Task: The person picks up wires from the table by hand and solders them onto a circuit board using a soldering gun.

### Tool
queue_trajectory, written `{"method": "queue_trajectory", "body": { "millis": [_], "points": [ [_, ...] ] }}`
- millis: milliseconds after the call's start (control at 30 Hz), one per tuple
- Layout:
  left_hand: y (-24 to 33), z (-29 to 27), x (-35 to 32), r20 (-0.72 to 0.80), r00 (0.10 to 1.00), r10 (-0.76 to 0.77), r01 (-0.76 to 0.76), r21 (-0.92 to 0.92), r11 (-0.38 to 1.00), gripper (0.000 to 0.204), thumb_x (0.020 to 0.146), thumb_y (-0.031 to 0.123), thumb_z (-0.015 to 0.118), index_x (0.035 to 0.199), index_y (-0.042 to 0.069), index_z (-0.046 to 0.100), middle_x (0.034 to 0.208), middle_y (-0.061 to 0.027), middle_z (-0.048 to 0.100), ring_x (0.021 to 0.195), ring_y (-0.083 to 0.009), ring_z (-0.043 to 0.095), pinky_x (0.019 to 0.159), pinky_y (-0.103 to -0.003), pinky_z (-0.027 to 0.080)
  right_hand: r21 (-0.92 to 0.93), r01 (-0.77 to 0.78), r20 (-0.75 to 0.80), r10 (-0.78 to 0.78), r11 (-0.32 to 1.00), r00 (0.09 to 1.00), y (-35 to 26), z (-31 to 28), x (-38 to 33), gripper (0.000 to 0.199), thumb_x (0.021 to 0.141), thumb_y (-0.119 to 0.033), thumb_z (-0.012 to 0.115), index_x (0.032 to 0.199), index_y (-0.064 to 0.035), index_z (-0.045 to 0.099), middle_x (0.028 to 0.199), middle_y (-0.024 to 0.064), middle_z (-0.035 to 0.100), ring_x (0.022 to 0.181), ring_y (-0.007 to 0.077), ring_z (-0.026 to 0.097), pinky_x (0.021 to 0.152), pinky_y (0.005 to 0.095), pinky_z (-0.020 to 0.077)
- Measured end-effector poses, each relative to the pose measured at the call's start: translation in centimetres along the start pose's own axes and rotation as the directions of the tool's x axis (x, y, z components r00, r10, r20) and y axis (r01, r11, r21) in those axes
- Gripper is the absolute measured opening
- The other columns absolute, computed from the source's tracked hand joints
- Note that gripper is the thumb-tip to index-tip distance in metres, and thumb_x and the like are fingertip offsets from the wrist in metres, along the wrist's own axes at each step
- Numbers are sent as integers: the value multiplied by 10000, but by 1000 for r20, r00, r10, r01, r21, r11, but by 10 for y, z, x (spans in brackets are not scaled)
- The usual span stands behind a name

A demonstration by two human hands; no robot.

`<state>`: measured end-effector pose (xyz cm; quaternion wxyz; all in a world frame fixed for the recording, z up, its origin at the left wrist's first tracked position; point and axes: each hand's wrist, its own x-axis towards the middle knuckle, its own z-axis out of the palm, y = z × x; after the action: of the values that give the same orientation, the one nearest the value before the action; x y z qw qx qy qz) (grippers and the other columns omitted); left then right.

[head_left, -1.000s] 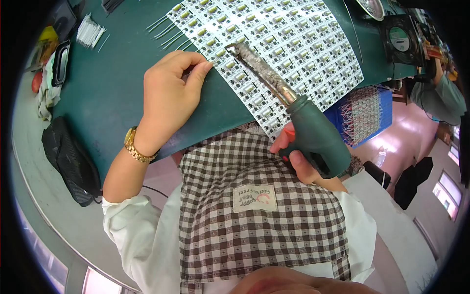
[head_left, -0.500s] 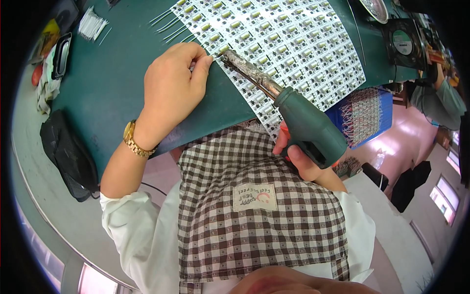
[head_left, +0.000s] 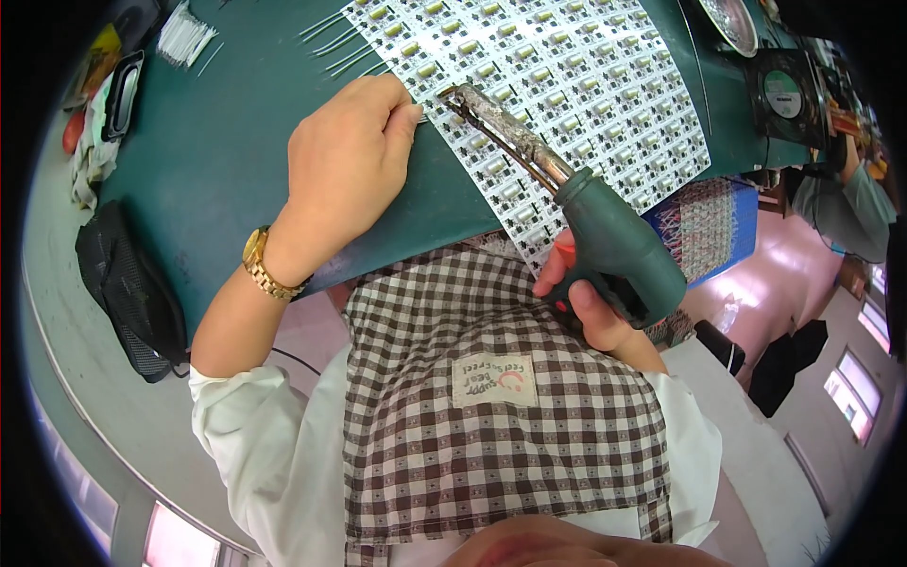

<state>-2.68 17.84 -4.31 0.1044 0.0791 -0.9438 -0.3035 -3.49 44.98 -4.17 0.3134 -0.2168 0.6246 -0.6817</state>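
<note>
Green table (head_left: 217,151) filled the far and left part of my view. On it, middle to far right, lay the white panel (head_left: 590,99), covered in rows of small components. Right, by the panel's near corner: blue bin (head_left: 746,227) of pale and reddish strands. Left, at the table edge: black mesh pouch (head_left: 132,293). Dark green soldering gun (head_left: 628,255) slanted across the panel, its tip near the left edge; contact could not be judged. My left hand (head_left: 350,156) was just beside that edge, thumb and forefinger closed together; could not tell what lay between. My right hand (head_left: 605,317) was wrapped around the gun's grip. Far left: white wire bundle (head_left: 186,35). Thin green wires (head_left: 345,45) jutted from the panel's far left edge.
</note>
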Motion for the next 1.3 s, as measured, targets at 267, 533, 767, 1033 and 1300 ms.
{"method": "queue_trajectory", "body": {
  "millis": [267,533,767,1033,1300],
  "points": [
    [-1,2,0,-8,998,59,-58,82,995,108,860,156,562,821,57,542,794,-97,572,712,-316,579,597,-411,464,-114,-128,-23,127,985,992,-9,2,3,463,863,-331,600,1217,-58,482,771,107,569,681,188,577,644,317,467],
    [-1,1,1,-1,998,65,-65,95,993,119,858,154,557,804,50,534,786,-107,571,698,-323,575,594,-423,466,-153,-119,-40,114,981,993,-10,7,5,402,865,-328,578,1147,-49,507,767,96,562,671,181,570,628,319,463],
    [0,0,1,10,999,47,-48,95,994,121,877,157,546,828,47,546,789,-120,579,711,-331,574,609,-400,446,-418,-100,76,144,903,987,-11,-3,5,316,851,-272,565,1043,-30,498,812,109,559,689,181,568,643,322,467],
    [-1,3,2,3,998,63,-63,99,993,120,876,161,543,829,51,545,785,-115,572,713,-333,567,610,-403,443,-141,-132,-52,126,981,991,-5,6,2,411,866,-352,602,1090,-49,441,857,108,543,720,187,572,666,334,478],
    [-6,3,3,21,998,63,-65,123,990,124,875,157,540,826,44,542,795,-117,573,723,-332,568,617,-406,445,-47,-16,-75,12,999,997,-5,0,-4,355,839,-133,606,1161,-19,513,824,75,576,738,167,585,693,309,486]
  ]
}}
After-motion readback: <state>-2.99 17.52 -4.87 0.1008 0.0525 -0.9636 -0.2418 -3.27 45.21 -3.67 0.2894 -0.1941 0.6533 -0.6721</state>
